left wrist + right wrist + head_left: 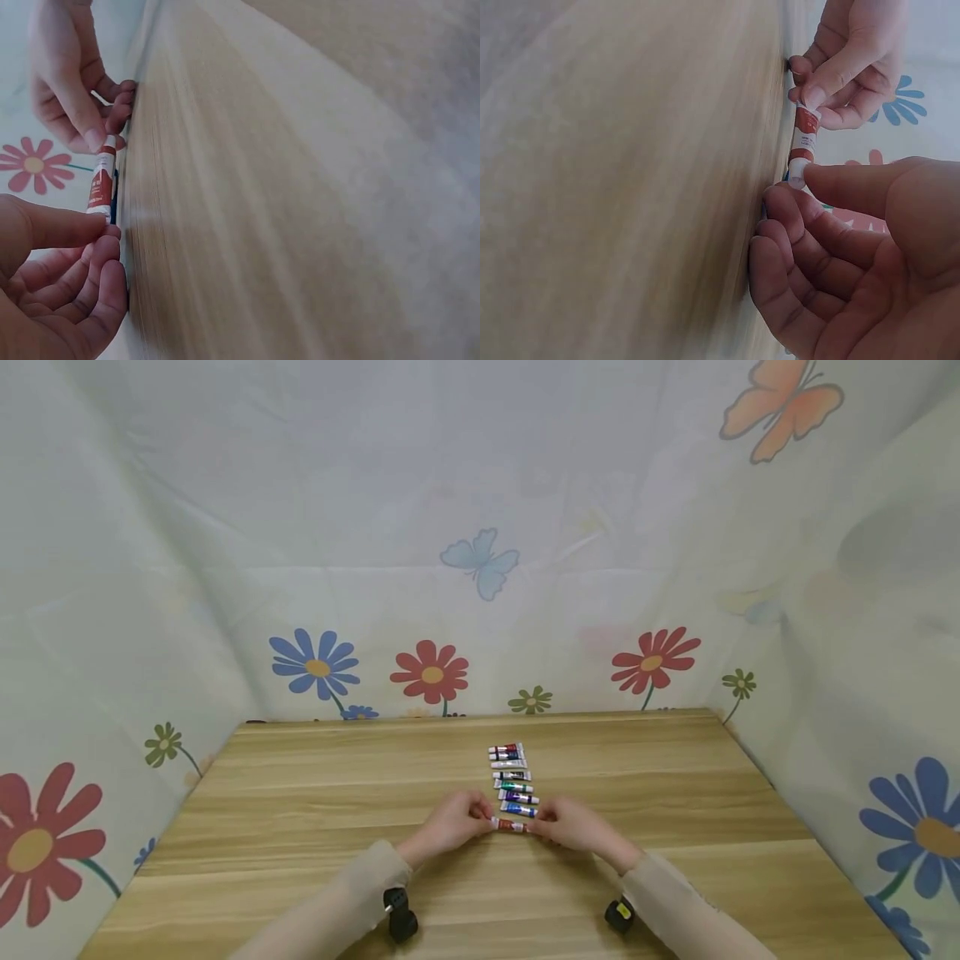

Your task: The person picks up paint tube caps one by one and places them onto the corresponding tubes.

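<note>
A small reddish-brown and white paint tube (512, 826) lies sideways between the two hands, low over the wooden table. My left hand (459, 818) pinches its left end; in the left wrist view the thumb presses on the tube (102, 184) near that end. The other end, with a white cap (797, 172), is pinched between thumb and fingers of my right hand (572, 823). Just beyond it lies a blue tube (519, 809), followed by a purple tube (519, 797) and a green tube (514, 786). Fingertips hide both ends in part.
Farther back, the column continues with a black-labelled tube (512, 775), a whitish tube (508, 764), a dark tube (506, 756) and a red tube (506, 748). The wooden table (337, 777) meets a flower-printed cloth (480, 635) at its back and sides.
</note>
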Available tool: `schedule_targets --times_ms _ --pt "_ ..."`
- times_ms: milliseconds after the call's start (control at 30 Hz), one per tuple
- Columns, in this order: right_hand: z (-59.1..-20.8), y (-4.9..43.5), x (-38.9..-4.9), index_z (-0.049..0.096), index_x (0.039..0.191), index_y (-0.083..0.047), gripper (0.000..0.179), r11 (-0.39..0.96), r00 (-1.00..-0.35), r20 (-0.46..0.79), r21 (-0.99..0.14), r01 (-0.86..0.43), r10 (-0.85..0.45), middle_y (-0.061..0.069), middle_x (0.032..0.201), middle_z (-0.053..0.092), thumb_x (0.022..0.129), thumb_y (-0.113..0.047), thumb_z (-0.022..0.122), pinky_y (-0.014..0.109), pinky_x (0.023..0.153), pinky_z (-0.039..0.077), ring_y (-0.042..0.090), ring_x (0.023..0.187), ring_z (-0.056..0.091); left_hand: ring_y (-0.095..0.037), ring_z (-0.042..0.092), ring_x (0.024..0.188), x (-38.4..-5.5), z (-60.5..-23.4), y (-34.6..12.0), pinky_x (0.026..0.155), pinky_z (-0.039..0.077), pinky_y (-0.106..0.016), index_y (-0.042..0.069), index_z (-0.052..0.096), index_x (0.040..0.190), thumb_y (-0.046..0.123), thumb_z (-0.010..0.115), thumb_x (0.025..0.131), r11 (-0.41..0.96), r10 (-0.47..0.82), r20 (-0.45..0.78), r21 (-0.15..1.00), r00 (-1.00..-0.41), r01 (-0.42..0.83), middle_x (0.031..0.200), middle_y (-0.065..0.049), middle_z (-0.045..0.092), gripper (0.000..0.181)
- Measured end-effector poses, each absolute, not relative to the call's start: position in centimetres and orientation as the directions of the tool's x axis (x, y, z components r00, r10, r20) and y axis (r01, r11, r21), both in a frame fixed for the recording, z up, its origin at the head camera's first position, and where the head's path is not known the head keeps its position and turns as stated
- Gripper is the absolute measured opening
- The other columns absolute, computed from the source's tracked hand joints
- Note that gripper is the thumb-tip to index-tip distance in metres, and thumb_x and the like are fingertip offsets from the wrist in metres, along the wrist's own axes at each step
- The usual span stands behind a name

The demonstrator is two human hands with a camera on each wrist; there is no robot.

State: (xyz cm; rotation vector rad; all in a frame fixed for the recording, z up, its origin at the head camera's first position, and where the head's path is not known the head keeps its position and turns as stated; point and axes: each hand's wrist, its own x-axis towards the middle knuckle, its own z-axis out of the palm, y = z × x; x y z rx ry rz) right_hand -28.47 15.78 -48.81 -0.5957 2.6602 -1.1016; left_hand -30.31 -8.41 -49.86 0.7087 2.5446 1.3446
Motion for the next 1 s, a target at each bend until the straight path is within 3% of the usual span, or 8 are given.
schedule_targets --times_ms 600,1000 --pt "-48.8 15.6 -28.5 0.065 0.086 -0.006 0.014 0.690 -0.933 -0.052 -0.688 -0.225 -0.356 0.000 0.070 0.060 0.096 -0.016 0.067 0.029 0.054 0.045 0.012 0.060 0.054 -0.006 0.053 0.066 -31.4 -50.3 -7.4 0.062 0.045 -0.023 0.003 0.067 0.084 0.002 0.074 0.082 0.543 0.493 0.092 0.744 -0.865 0.389 0.072 0.005 0.060 0.007" --pt "-48.7 16.1 -29.0 0.065 0.093 -0.004 0.010 0.681 -0.934 -0.071 -0.704 -0.202 -0.350 0.003 0.072 0.061 0.098 -0.013 0.064 0.028 0.053 0.049 0.014 0.059 0.057 -0.007 0.052 0.064 -31.0 -49.8 -6.8 0.059 0.043 -0.023 0.003 0.065 0.083 0.004 0.076 0.083 0.560 0.486 0.100 0.727 -0.868 0.397 0.071 0.002 0.060 0.011"
